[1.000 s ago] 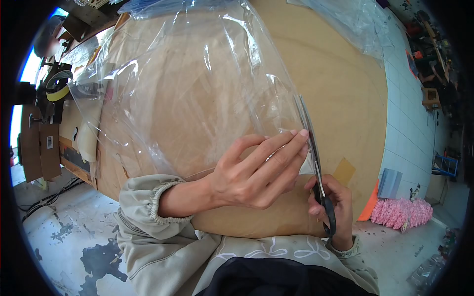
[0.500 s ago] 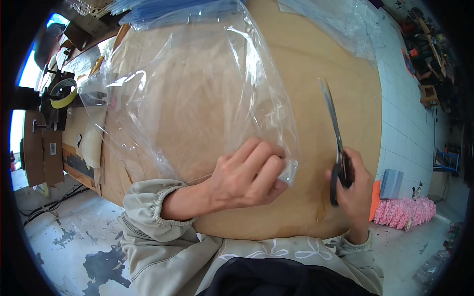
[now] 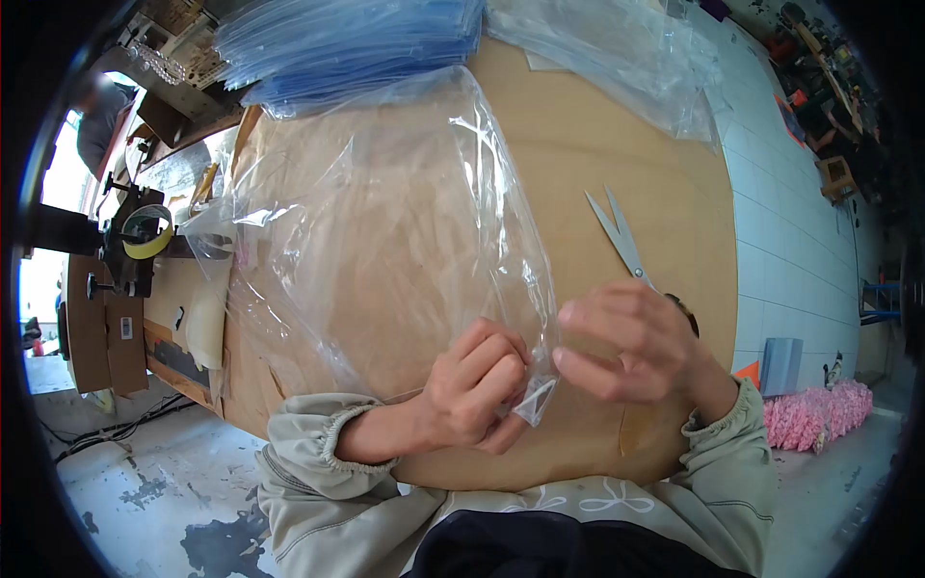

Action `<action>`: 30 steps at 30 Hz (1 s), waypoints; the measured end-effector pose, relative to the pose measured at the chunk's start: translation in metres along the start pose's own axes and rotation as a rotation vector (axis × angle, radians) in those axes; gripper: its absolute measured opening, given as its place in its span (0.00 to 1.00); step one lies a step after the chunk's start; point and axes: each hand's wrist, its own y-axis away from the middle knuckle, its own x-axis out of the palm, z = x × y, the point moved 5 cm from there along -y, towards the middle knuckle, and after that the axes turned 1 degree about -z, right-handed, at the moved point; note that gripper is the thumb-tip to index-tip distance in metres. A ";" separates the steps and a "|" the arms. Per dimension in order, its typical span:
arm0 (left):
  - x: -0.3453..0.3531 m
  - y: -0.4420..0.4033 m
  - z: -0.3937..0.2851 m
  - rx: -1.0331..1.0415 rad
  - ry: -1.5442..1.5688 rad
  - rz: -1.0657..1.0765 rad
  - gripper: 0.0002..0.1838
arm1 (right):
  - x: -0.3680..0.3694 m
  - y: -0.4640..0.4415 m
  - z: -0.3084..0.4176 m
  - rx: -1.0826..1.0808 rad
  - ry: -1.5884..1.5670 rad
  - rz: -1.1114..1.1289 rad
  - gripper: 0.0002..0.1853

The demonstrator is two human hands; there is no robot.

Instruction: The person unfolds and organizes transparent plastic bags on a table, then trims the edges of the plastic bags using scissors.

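Observation:
A large clear plastic bag (image 3: 385, 222) is spread over the brown-covered table in front of me. My left hand (image 3: 477, 385) is closed on its lower right corner, which is bunched up with a small white piece showing just past the fingers. Beside that corner is my right hand (image 3: 636, 342), its thumb and fingers apart and nothing visible between them. A pair of scissors (image 3: 620, 234) lies on the table just beyond the right hand with its blades spread; the hand covers part of its handles.
Stacked bluish clear plastic sheets (image 3: 347, 48) sit at the far edge of the table, with more clear plastic (image 3: 617, 63) to their right. On the left stands a clamp-like holder with a yellow tape roll (image 3: 147, 246). Pink fluffy material (image 3: 819, 416) is at the right.
My right hand has let go of the scissors, which now lie on the table with blades apart, and moved left toward the bag's corner. My left hand still grips that corner.

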 end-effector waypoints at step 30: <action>0.030 0.025 -0.029 0.277 -0.221 0.349 0.10 | -0.019 -0.055 -0.231 0.465 0.682 -0.451 0.08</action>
